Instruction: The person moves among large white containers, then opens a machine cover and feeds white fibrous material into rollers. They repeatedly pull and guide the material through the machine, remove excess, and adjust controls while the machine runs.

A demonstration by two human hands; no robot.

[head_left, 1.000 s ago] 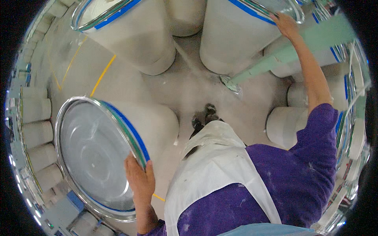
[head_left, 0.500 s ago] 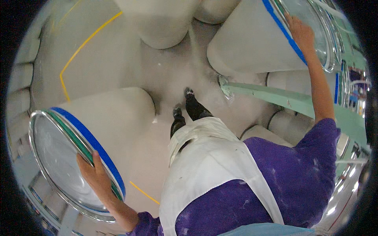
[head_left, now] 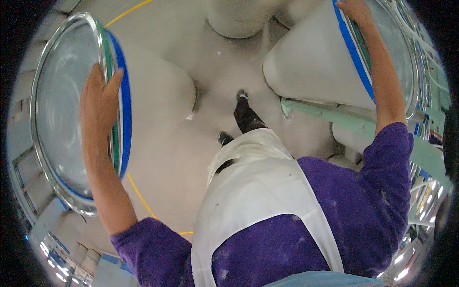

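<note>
To my left stands a large white drum [head_left: 160, 88] with a blue band [head_left: 125, 110] and green edge around its top. A clear, shiny-rimmed lid [head_left: 62, 110] covers it. My left hand [head_left: 98, 103] grips the near edge of that rim, its thumb toward the blue band and fingers over the lid side. A similar white drum [head_left: 311, 60] is at the far right, also blue-banded under a clear lid [head_left: 397, 48]. My right hand [head_left: 357, 10] is closed over its rim, partly cut off by the top of the picture.
More white drums [head_left: 236, 21] stand ahead. A pale green metal beam [head_left: 330, 112] runs low on my right, beside the right drum. Yellow lines [head_left: 141, 196] mark the grey floor [head_left: 229, 67]. Shelving and racks lie along both sides.
My left hand and the left drum's lid have moved forward, up in the picture, and the lid faces me differently. The right drum sits slightly farther right. My feet have shifted.
</note>
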